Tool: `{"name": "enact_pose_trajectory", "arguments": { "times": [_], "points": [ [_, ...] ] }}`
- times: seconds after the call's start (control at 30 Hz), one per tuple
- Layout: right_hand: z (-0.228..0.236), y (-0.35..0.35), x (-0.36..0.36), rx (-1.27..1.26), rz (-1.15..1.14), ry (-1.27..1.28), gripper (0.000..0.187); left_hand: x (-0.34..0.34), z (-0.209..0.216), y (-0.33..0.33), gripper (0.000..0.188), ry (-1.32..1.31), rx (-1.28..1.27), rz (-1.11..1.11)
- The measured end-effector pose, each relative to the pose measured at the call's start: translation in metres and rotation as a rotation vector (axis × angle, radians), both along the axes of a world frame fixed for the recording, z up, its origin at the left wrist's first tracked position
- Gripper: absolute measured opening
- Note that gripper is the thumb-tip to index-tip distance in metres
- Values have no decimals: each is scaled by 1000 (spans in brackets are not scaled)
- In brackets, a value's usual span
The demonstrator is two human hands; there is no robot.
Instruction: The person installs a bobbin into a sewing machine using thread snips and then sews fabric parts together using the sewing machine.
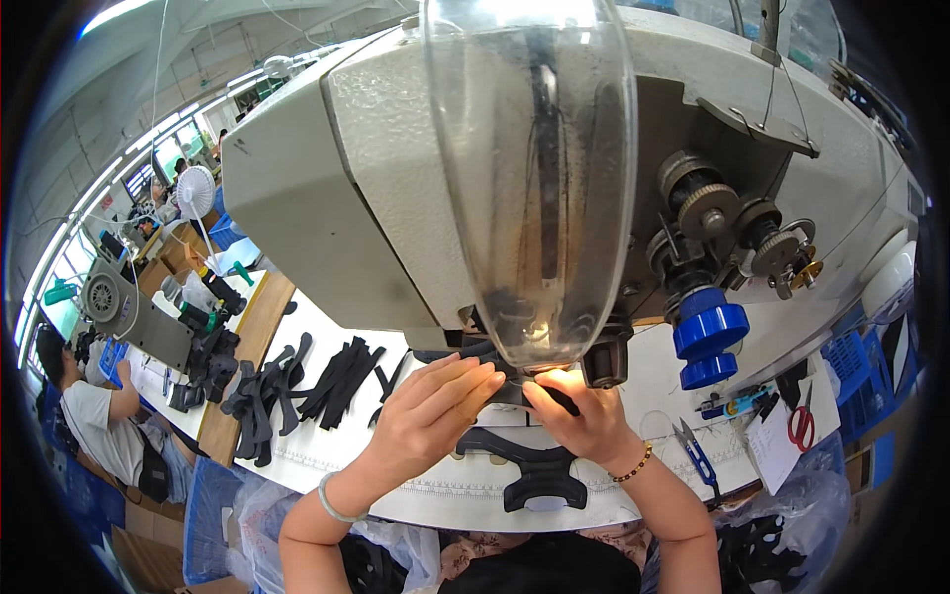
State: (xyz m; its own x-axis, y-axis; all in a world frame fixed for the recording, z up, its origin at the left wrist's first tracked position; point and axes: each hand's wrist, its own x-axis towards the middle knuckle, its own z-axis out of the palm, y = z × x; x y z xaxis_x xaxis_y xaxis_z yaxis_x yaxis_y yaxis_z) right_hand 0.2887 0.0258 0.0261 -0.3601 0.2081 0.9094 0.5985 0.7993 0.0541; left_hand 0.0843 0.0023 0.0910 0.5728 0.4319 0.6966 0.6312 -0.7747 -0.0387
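Far left: a seated co-worker in a white short-sleeved shirt [104,421], beside a grey boxy machine with a round vent [139,312]; behind it, a white round fan [196,193]. Next, bunches of flat black fabric-like strips [341,384] lie loosely overlapped on a white tabletop with a ruled scale [426,497].

Left hand [427,411], pale bangle at the wrist: fingers straight and together, tips reaching in beneath a tall clear plastic shield [534,198] on a large off-white sewing machine [381,119]. Small dark workpiece [562,400] sits low under the shield, between the two hands. Just nearer the body, a black branching padded piece [539,470] lies on the tabletop.

Right hand [584,421], beaded bracelet at the wrist: fingers bent in, thumb and forefinger at the workpiece. Cannot tell whether either hand's fingers grip it or merely press; the contact is partly hidden.

Further right: ribbed blue knobs [711,332] on the machine; below, blue-handled pointed snips [701,463]; then red-handled scissors [802,426] near the tabletop's right end.
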Motion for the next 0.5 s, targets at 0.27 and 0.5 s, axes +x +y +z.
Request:
{"name": "enact_pose_trajectory", "arguments": {
  "times": [0.27, 0.5],
  "points": [
    [-3, -3, -1, 31, -55, -50, 33, -5, 0, 3, 36, -20, -24, -21],
    [2, -7, -3, 6, -126, -60, 27, -5, 4, 2, 35, -8, -12, -14]
  ]
}}
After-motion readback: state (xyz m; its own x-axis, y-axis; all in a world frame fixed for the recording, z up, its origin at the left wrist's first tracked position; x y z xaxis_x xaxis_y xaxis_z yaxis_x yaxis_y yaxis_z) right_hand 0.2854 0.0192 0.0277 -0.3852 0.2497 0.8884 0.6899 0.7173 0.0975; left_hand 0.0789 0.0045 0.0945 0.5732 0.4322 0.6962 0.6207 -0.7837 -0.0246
